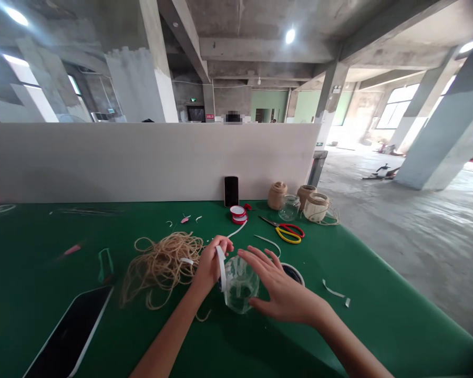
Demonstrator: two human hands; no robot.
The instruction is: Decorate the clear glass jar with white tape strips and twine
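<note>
Right fingers (pixel 259 265) partly hide jar (pixel 240 291); near phone (pixel 71 329) cut off

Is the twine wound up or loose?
Loose: the twine lies in a tangled heap of loops on the green tabletop, strands straying out.

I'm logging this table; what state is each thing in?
Front jar: no twine around it
Left hand: curled, holding white strip
Right hand: open, beside front jar
Twine: loose, tangled heap
Scissors: lying flat
Rear phone: upright, screen dark
Near phone: flat, screen dark
Tape rolls: overlapping, loose tape end trailing
Rear jars: three covered, one bare
</note>
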